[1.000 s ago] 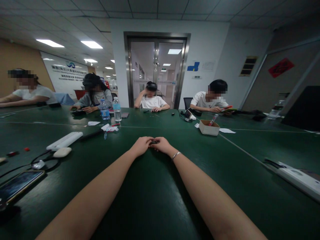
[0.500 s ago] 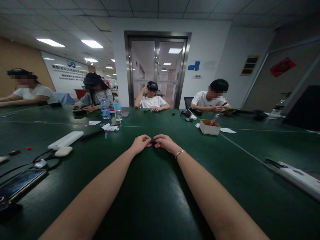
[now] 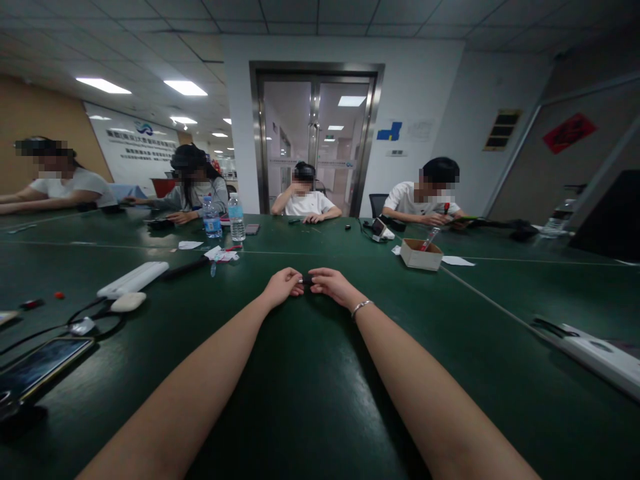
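Note:
Both my arms stretch far out over the dark green table point(image 3: 310, 373). My left hand point(image 3: 283, 285) and my right hand point(image 3: 331, 284) meet at the middle of the table, fingers curled together. Between their fingertips they pinch a small dark object point(image 3: 305, 281) that I cannot make out. A thin bracelet point(image 3: 360, 307) circles my right wrist.
A phone point(image 3: 40, 363), a cable and white cases point(image 3: 133, 279) lie at the left. Two water bottles point(image 3: 236, 218) and a cardboard box point(image 3: 421, 254) stand farther out. A white power strip point(image 3: 590, 350) lies at the right. Several people sit along the far and left edges.
My two hands have slid slightly farther away across the table and stay pinched together on the small dark object.

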Demonstrator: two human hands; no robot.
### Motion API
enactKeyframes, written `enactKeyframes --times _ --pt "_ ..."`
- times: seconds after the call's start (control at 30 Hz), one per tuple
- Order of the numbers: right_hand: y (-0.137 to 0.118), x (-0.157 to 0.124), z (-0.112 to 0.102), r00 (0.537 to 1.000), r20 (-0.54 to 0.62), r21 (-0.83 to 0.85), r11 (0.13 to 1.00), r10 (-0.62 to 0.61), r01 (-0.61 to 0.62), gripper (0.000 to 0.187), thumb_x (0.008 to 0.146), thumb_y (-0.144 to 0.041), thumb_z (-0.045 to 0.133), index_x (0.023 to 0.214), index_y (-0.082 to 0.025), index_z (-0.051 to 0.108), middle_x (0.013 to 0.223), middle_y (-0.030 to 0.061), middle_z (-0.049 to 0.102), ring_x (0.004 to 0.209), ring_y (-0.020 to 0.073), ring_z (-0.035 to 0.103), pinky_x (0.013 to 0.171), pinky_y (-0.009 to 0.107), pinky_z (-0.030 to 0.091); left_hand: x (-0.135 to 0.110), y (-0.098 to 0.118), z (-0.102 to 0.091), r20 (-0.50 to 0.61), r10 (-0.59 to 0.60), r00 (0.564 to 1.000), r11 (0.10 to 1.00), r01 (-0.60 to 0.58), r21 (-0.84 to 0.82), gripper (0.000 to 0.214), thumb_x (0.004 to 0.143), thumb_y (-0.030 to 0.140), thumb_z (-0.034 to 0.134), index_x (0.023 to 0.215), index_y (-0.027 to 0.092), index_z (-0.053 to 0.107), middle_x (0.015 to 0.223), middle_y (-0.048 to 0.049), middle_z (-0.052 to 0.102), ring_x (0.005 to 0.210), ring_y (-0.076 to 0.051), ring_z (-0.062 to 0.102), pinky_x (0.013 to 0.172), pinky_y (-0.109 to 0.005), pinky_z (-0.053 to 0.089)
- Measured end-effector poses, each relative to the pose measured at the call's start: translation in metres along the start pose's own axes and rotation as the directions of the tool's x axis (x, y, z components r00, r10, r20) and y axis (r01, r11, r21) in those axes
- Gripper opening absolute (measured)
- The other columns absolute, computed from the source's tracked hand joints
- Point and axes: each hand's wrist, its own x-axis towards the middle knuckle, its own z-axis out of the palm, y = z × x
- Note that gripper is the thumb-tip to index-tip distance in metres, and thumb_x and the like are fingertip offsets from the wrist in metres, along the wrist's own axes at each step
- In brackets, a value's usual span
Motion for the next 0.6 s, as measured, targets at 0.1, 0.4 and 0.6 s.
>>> enactKeyframes --times 0.1,0.4,0.6 --pt "0.0 0.001 -0.001 1.0 0.019 0.016 1.0 -0.01 0.01 0.022 0.076 0.004 0.053 0.094 -0.008 0.058 0.075 0.0062 0.062 0.055 0.0106 0.062 0.058 0.021 0.055 0.001 0.002 0.0 0.005 0.002 1.0 0.998 -0.002 0.061 0.02 0.085 0.033 0.044 0.089 0.014 0.05 0.061 -0.0024 0.061 0.051 -0.011 0.06 0.049 -0.021 0.047" --pt "0.003 0.0 -0.003 0.996 -0.005 0.027 0.996 -0.084 0.084 0.015 0.077 -0.002 0.058 0.089 -0.011 0.059 0.08 0.0053 0.061 0.058 0.01 0.061 0.059 0.021 0.056 0.015 -0.002 0.004 -0.033 -0.037 0.999 0.961 0.045 0.274 0.027 0.086 0.036 0.038 0.081 0.013 0.052 0.053 -0.0015 0.058 0.04 -0.008 0.049 0.041 -0.017 0.037" --pt "0.002 0.0 -0.002 0.996 -0.031 0.039 0.996 -0.081 0.082 0.014 0.077 -0.002 0.057 0.088 -0.012 0.058 0.081 0.0049 0.06 0.057 0.0096 0.061 0.06 0.021 0.056 0.008 -0.003 0.002 -0.002 0.017 1.0 0.97 -0.016 0.241 0.03 0.084 0.04 0.039 0.088 0.014 0.053 0.063 -0.0024 0.06 0.046 -0.008 0.051 0.044 -0.018 0.039"
